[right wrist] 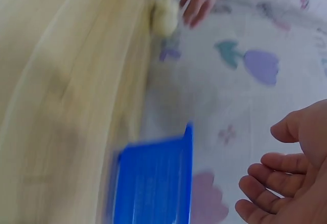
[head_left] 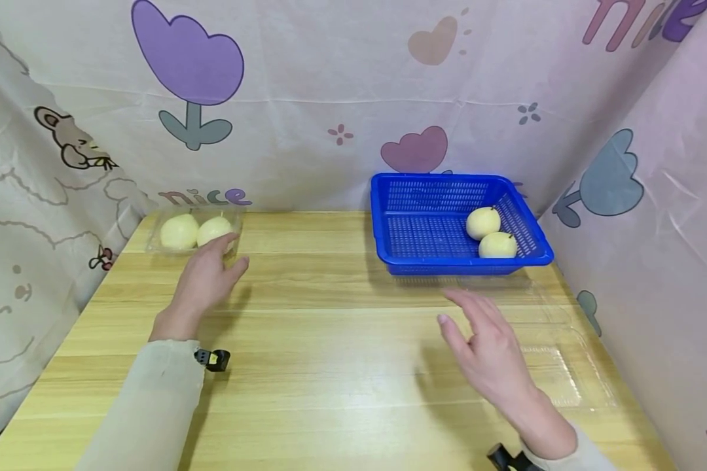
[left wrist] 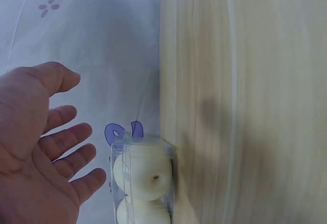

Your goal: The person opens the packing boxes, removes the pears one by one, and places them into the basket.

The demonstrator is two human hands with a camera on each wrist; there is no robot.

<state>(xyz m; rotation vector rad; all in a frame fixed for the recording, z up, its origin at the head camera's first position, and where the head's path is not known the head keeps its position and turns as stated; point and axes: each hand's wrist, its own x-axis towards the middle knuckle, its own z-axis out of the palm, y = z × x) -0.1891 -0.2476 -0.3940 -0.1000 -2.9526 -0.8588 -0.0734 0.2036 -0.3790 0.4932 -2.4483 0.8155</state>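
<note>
Two pale yellow pears (head_left: 179,232) sit in a clear plastic box (head_left: 153,243) at the back left of the table. My left hand (head_left: 206,278) is just in front of that box, fingers loosely bent and nothing in them; the left wrist view shows a gap between hand (left wrist: 41,147) and box (left wrist: 120,155). Two more pears (head_left: 483,224) lie at the right end of a blue plastic basket (head_left: 383,245). Before the basket hovers my right hand (head_left: 489,347), with relaxed fingers and an unfilled palm.
Clear plastic trays or lids (head_left: 592,366) lie on the right side of the wooden table (head_left: 330,366), partly behind my right hand. A printed curtain (head_left: 306,78) hangs along the back and both sides.
</note>
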